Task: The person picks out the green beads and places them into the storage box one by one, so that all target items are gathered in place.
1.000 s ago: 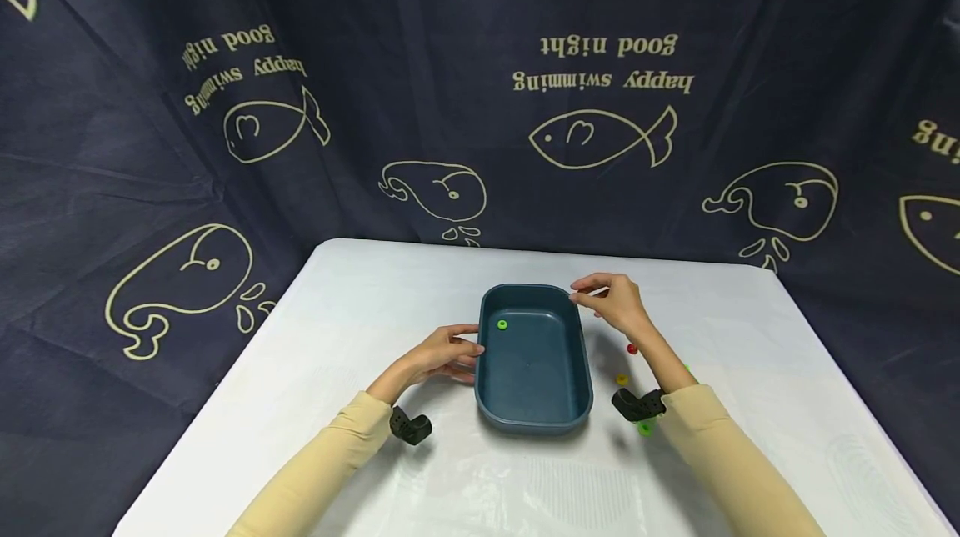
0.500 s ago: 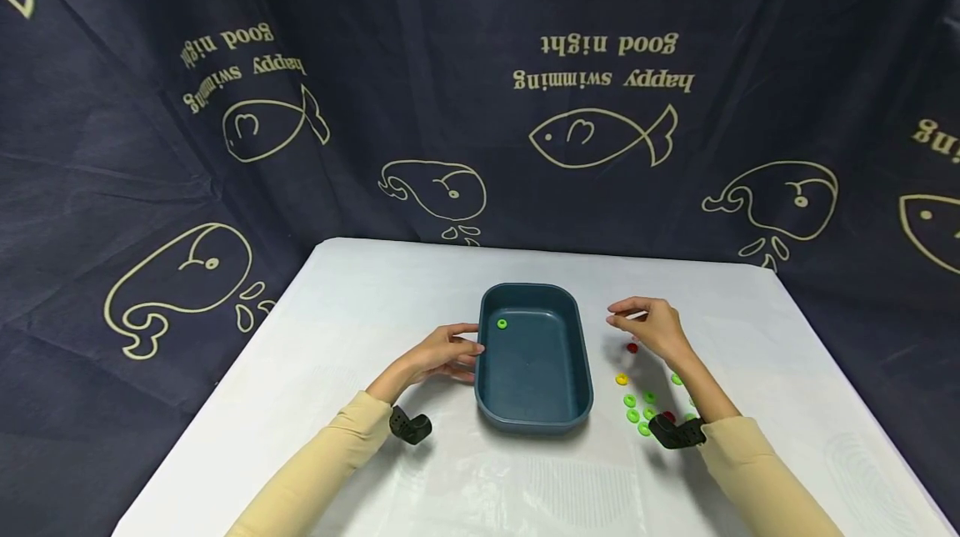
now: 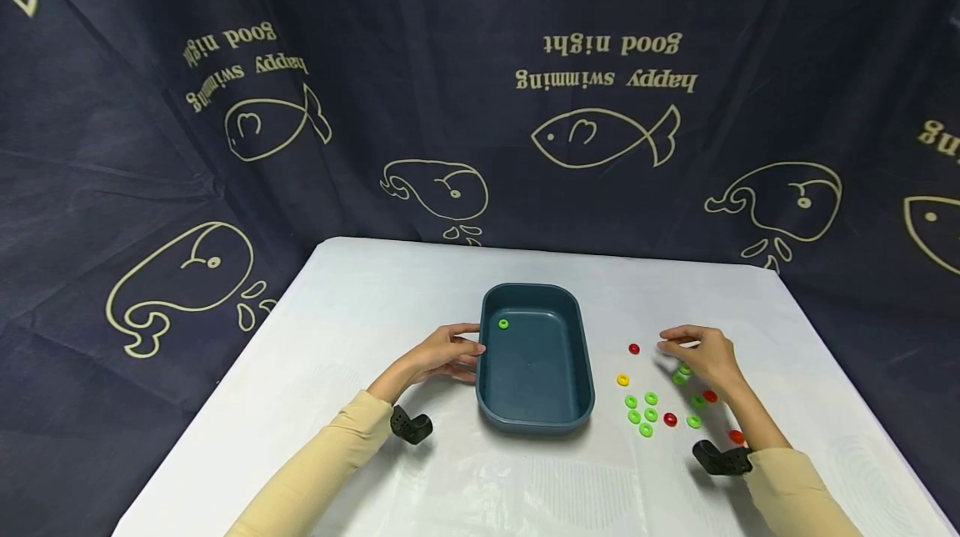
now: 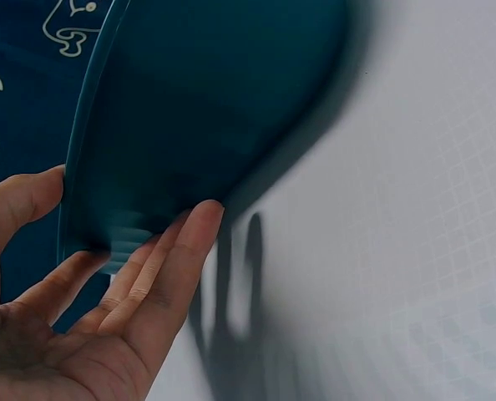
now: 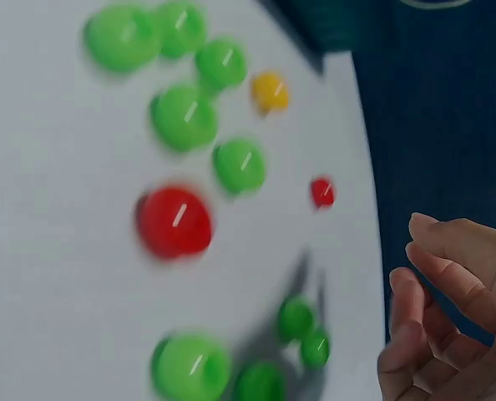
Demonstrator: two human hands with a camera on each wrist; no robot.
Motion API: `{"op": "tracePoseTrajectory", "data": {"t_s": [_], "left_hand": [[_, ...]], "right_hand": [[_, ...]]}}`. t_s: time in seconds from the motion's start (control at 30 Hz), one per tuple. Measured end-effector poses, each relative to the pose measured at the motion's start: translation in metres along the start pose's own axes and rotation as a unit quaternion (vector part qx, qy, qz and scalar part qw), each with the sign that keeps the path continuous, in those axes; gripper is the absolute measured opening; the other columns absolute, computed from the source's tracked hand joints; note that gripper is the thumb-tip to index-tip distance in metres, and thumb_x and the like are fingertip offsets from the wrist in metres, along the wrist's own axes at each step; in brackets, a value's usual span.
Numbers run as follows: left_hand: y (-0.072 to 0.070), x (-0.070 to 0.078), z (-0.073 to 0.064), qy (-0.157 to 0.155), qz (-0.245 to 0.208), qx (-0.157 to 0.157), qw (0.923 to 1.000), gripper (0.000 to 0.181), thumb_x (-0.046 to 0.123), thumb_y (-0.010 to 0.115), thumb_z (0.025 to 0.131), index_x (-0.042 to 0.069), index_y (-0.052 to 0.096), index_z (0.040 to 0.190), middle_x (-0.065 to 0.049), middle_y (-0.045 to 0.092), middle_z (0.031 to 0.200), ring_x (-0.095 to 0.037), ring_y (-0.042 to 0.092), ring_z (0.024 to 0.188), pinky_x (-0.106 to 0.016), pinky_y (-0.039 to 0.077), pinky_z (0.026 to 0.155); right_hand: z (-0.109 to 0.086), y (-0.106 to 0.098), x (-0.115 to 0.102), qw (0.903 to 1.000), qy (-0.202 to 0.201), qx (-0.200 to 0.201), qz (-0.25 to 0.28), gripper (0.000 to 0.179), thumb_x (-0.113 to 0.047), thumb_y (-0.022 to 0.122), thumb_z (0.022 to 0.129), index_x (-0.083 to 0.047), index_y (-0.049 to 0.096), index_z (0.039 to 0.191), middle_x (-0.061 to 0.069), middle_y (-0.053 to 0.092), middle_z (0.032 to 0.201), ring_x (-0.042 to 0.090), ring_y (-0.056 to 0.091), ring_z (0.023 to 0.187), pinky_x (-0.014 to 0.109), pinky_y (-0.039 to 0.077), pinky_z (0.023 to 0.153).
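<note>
My left hand holds the left side of a dark blue-green, rounded rectangular bin. In the left wrist view, the thumb is at its rim and the fingers lie against the outer wall. Inside the bin sits one small green ring. To the right, my right hand hovers above the table with fingers loosely bent and nothing between them, near a pair of green rings. A red ring and a yellow ring lie between that hand and the bin.
Several more green rings and red rings are scattered on the white table, right of the bin. A dark fabric curtain with fish and whale drawings hangs behind the table. Each wrist wears a black device.
My right hand has moved from the bin's far right corner rightward and nearer, uncovering scattered rings. The left hand and the bin have stayed in place.
</note>
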State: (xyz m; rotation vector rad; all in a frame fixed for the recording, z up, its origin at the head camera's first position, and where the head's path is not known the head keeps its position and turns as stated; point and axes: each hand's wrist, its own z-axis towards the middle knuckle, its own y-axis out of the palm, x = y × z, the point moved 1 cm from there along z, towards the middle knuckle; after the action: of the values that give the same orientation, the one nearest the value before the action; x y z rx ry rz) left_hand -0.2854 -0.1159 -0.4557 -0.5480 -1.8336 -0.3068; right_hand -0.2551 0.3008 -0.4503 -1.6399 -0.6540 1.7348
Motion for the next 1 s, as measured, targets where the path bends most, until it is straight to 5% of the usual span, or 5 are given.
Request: {"op": "tracePoseTrajectory", "data": {"t_s": [0.13,0.37,1.0], "left_hand": [[0.000,0.000,0.000,0.002,0.000,-0.001,1.0000,0.060,0.016,0.059,0.091,0.004,0.034,0.144,-0.026,0.053,0.125,-0.019,0.067,0.090,-0.043,0.060,0.082],[-0.001,-0.002,0.001,0.002,-0.003,-0.003,1.0000,0.061,0.016,0.060,0.090,0.005,0.034,0.144,-0.025,0.055,0.123,-0.021,0.067,0.092,-0.044,0.059,0.083],[0.000,0.001,0.000,0.003,-0.008,-0.009,0.9999,0.061,0.014,0.058,0.091,0.004,0.032,0.145,-0.028,0.052,0.126,-0.018,0.067,0.088,-0.043,0.060,0.083]], "right_hand": [[-0.002,-0.002,0.016,0.9995,0.013,0.004,-0.029,0.029,-0.022,0.069,0.084,0.001,0.070,0.101,0.022,0.068,0.099,0.031,0.059,0.089,0.022,0.041,0.061],[-0.006,-0.002,0.033,0.9979,0.011,-0.001,-0.064,0.025,-0.016,0.070,0.081,0.003,0.070,0.096,0.021,0.070,0.092,0.027,0.061,0.080,0.023,0.042,0.060],[-0.011,-0.003,0.036,0.9962,0.006,-0.017,-0.086,0.021,-0.014,0.071,0.078,0.002,0.071,0.091,0.008,0.067,0.073,0.012,0.052,0.066,0.023,0.038,0.056]]}}
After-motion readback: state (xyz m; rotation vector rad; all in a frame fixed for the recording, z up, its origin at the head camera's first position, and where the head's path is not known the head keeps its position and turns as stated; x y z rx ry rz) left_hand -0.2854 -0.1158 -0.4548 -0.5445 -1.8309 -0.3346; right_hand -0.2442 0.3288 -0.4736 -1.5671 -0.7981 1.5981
